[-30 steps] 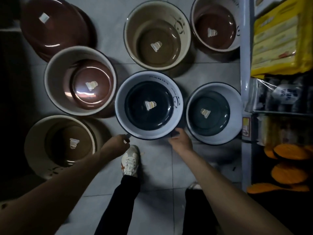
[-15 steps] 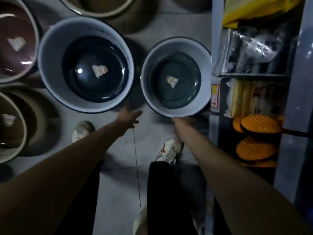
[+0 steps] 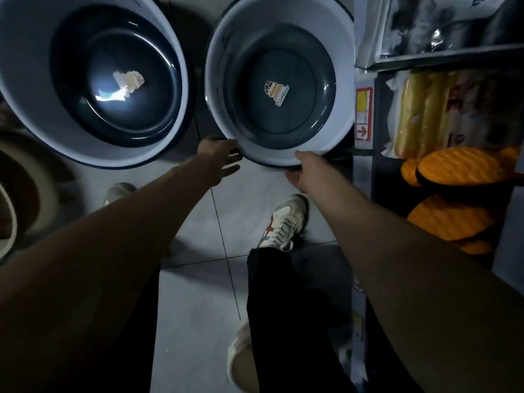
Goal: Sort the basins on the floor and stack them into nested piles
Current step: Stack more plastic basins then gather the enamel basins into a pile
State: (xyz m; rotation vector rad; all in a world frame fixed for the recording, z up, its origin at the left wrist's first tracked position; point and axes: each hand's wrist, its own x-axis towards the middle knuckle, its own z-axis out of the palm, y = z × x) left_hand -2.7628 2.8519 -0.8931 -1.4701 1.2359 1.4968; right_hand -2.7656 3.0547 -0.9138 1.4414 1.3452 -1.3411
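I stand over the grey tiled floor (image 3: 198, 293) with both arms stretched down toward the smaller grey basin (image 3: 344, 89), which sits upright, mouth facing up at me, hard against the foot of the shelf unit (image 3: 365, 165) along the floor's right edge. Being round, it has no long axis to speak of. Its inner wall is pale, its bottom dark grey, and nothing lies in it but a small sticker (image 3: 276, 93) at the centre of the bottom.

My right hand (image 3: 307, 173) is on the near rim of this basin, fingers on top of the lip and thumb beneath it, pinched on the edge. My left hand (image 3: 219, 158) reaches the same rim further left; its fingers are spread apart, and I cannot tell whether they touch the rim or are just beside it.

Just beside this basin, to its left and nearly touching it, stands the larger dark basin (image 3: 28, 95), also upright and open to me. Its bottom is darker, almost navy, with a torn sticker (image 3: 129, 80) and a bright glare on it; otherwise it holds nothing. At the floor's left edge a beige basin (image 3: 11, 211) shows only partly, blurred.

My white sneaker (image 3: 283, 222) is planted on the tiles just below my right hand. On the shelf sit orange padded things (image 3: 453, 171) and gold-wrapped packs (image 3: 416, 114).
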